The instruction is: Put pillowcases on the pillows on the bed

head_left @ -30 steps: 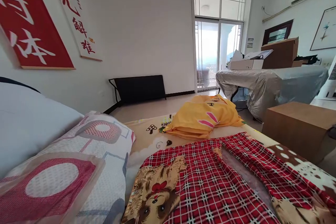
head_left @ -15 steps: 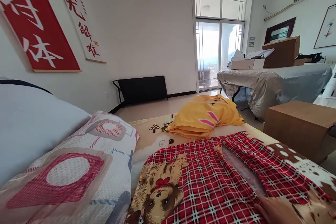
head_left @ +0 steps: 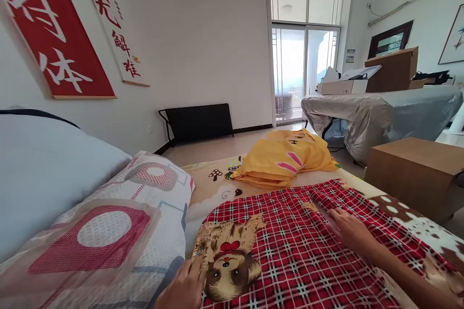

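While left grip [head_left: 184, 284] and right grip [head_left: 348, 231] touch one plaid garment [head_left: 286, 236], pinching unclear, one yellow cloth [head_left: 270, 157] beyond

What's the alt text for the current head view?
A person's left hand touches the animal-print edge of red plaid cloth spread on cream bedding, while the right hand touches its plaid part. A patterned pillow lies at left, yellow cloth beyond.

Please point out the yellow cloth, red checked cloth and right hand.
Yellow cloth [head_left: 277, 154]: head view, its upper side.
Red checked cloth [head_left: 297, 244]: head view, its middle.
Right hand [head_left: 351, 231]: head view, its back.
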A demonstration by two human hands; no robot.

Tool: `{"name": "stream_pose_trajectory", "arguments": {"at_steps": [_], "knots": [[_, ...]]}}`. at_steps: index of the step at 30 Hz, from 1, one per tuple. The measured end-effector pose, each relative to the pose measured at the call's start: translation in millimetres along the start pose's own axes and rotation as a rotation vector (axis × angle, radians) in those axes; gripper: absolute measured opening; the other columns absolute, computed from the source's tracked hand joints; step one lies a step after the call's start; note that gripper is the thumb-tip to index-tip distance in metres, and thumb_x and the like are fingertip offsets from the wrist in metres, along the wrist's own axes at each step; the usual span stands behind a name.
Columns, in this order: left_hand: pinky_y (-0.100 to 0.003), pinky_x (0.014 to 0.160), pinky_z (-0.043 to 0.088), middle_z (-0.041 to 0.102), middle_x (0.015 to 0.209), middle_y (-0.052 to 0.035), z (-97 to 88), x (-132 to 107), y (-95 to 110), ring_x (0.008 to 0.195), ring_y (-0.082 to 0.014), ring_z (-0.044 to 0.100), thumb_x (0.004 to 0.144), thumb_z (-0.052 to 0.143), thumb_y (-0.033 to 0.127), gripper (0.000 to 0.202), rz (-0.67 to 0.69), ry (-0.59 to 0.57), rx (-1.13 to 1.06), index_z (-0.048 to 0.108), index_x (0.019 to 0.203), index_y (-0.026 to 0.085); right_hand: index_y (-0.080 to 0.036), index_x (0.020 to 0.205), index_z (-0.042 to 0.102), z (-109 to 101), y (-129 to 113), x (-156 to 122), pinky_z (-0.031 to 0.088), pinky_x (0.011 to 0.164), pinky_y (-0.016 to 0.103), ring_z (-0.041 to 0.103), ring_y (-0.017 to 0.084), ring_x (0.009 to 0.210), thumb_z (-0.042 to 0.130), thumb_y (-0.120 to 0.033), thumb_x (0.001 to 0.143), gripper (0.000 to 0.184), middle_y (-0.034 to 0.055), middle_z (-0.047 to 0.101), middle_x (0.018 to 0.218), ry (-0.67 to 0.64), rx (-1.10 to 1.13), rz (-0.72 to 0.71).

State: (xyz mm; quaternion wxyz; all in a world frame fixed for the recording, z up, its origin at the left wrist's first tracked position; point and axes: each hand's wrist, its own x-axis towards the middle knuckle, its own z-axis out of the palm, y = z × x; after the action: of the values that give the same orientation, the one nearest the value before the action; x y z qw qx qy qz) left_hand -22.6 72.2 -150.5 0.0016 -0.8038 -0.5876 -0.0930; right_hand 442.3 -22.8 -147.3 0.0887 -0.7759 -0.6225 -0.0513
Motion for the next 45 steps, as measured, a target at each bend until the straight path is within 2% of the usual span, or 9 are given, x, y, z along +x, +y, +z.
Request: {"name": "stream_pose_trajectory", "arguments": {"at_steps": [6,15,19,24,28,33,36,42,45], "knots": [[-0.041,0.090,0.043,0.058,0.117,-0.0199,-16.2,123,26,0.111,-0.0287,0.056,0.089,0.023,0.018,0.040,-0.182,-0.004,0.011,0.057,0.109,0.010,-0.005,0.127,0.049,18,-47,88,0.042,0.085,0.043,0.056,0.031,0.106,0.030,-0.029,0.094,0.045,0.0247,0.057,0.117,-0.009,-0.053,0.079],[-0.032,0.065,0.050,0.070,0.096,-0.0203,23.1,194,-11,0.085,-0.0288,0.068,0.086,0.038,0.043,0.046,-0.441,-0.093,-0.130,0.066,0.093,0.008,-0.015,0.119,0.061,40,-44,100,0.027,0.102,0.047,0.047,0.030,0.119,0.033,-0.009,0.085,0.045,0.0179,0.052,0.131,0.000,-0.067,-0.168],[-0.026,0.072,0.049,0.070,0.101,-0.0138,25.6,195,-14,0.089,-0.0210,0.067,0.087,0.039,0.027,0.038,-0.374,0.020,-0.128,0.060,0.112,0.008,-0.019,0.135,0.048,44,-63,116,0.022,0.108,0.045,0.040,0.026,0.129,0.031,-0.025,0.093,0.046,0.0124,0.041,0.143,-0.028,0.050,-0.270],[-0.043,0.104,0.031,0.043,0.142,-0.0167,30.9,168,8,0.131,-0.0282,0.039,0.086,0.023,0.007,0.053,-0.163,0.240,0.047,0.046,0.133,0.010,-0.011,0.142,0.038,61,-92,122,0.018,0.110,0.051,0.026,0.031,0.138,0.031,-0.034,0.093,0.054,0.0175,0.029,0.149,-0.121,0.123,-0.207],[-0.040,0.110,0.026,0.038,0.147,-0.0112,39.8,159,58,0.137,-0.0231,0.031,0.089,0.024,0.014,0.050,0.069,0.141,0.101,0.048,0.133,0.012,-0.007,0.136,0.045,61,-140,124,0.020,0.111,0.046,0.028,0.030,0.137,0.034,-0.018,0.087,0.051,0.0188,0.034,0.146,0.010,0.181,-0.298],[-0.047,0.113,0.020,0.030,0.150,-0.0075,61.1,153,98,0.140,-0.0235,0.024,0.093,0.022,0.038,0.055,0.154,-0.088,-0.021,0.038,0.141,0.016,-0.018,0.142,0.037,72,-201,132,0.024,0.111,0.046,0.028,0.024,0.138,0.028,-0.040,0.095,0.053,0.0113,0.033,0.149,-0.059,0.397,-0.427],[-0.043,0.114,0.019,0.031,0.150,-0.0043,68.2,151,79,0.140,-0.0190,0.024,0.094,0.019,0.039,0.054,0.152,-0.061,-0.102,0.040,0.140,0.021,-0.021,0.141,0.039,79,-185,137,0.020,0.112,0.046,0.028,0.022,0.138,0.026,-0.046,0.095,0.053,0.0091,0.034,0.148,-0.082,0.360,-0.396],[-0.050,0.111,0.019,0.029,0.151,-0.0084,68.2,162,26,0.140,-0.0237,0.025,0.092,0.026,0.042,0.054,-0.097,-0.032,0.022,0.039,0.141,0.023,-0.015,0.139,0.044,54,-67,123,0.024,0.111,0.040,0.033,0.022,0.135,0.019,-0.041,0.097,0.055,0.0114,0.040,0.145,-0.005,0.232,-0.186],[-0.052,0.111,0.018,0.027,0.152,-0.0087,70.2,163,25,0.140,-0.0235,0.024,0.092,0.026,0.042,0.054,-0.094,-0.041,0.061,0.037,0.141,0.022,-0.007,0.137,0.045,46,-47,121,0.025,0.110,0.042,0.035,0.027,0.134,0.020,-0.032,0.096,0.054,0.0177,0.043,0.141,0.023,0.191,-0.116]]}}
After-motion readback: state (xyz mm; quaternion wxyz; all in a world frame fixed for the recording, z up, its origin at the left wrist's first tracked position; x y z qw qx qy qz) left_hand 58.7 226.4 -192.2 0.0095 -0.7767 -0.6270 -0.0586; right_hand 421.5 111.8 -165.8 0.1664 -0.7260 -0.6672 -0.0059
